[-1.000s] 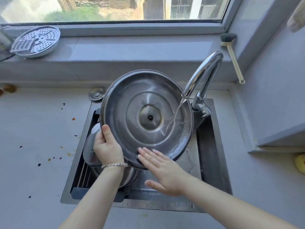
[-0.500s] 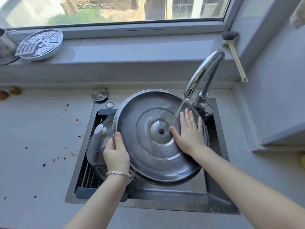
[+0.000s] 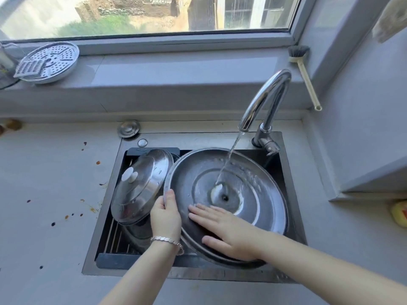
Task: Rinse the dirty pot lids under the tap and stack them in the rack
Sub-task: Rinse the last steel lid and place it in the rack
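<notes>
A large steel pot lid [image 3: 262, 194] lies inside-up over the sink, and the stream from the tap [image 3: 264, 100] falls near its centre. My left hand [image 3: 165, 216] grips its left rim with the thumb over the edge. Fingers straight, my right hand [image 3: 224, 230] lies flat on the lid's near inner face. A smaller steel lid with a white knob [image 3: 141, 186] leans in the rack [image 3: 114, 238] at the sink's left, with another lid partly hidden beneath it.
The steel sink [image 3: 293, 183] is set in a grey counter with brown spots on the left. A steamer plate and grater [image 3: 48, 60] sit on the windowsill, a dish brush [image 3: 305, 78] leans at the right corner, a sink plug [image 3: 128, 128] lies behind the sink, and something yellow [image 3: 399, 213] sits at the right edge.
The large lid has tipped from nearly upright down to almost flat under the stream. My right hand slid from the lid's far right side back to its near inner face.
</notes>
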Available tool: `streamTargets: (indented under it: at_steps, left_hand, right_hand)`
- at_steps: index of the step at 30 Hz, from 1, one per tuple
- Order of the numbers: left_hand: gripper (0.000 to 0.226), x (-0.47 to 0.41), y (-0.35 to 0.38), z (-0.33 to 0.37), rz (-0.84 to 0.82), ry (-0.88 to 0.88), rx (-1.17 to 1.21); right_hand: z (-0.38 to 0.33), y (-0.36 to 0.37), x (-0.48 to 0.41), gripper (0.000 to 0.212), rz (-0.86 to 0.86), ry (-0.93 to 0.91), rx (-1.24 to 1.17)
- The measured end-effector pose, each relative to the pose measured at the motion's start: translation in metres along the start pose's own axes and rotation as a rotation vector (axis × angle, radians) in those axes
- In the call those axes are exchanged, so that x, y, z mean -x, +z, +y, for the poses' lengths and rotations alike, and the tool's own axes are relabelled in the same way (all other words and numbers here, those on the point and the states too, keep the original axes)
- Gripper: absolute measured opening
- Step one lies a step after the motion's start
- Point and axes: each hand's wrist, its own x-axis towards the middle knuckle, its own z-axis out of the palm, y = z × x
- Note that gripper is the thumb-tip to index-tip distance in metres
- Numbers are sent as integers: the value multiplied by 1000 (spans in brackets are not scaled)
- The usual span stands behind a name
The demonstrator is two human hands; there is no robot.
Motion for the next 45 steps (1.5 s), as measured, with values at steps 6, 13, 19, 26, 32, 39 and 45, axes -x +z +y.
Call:
streamTargets:
  at_steps: [6, 13, 19, 26, 32, 39, 45]
  left_hand:
    - [38, 10, 31, 11, -234, -80, -312]
    - [35, 7, 49, 43, -600, -361, -189]
    - [42, -1, 24, 60, -542, 745, -796]
    - [34, 7, 26, 36, -919, 587, -379]
    - [47, 5, 27, 26, -516, 245, -61]
    - [69, 0, 28, 15, -355, -116, 141]
    - [47, -9, 23, 25, -268, -119, 266]
  right_hand:
    - [-19, -41, 21, 53, -43, 270, -182]
    - [0, -54, 35, 35, 156, 487, 7]
    - [7, -107, 45, 49, 31, 440, 34]
    - [1, -151, 36, 46, -38, 389, -40]
    - [43, -116, 13, 41, 644, 355, -148]
    - [34, -49, -53, 57, 734, 673, -267]
    - [-14, -11, -65, 57, 673, 190, 171]
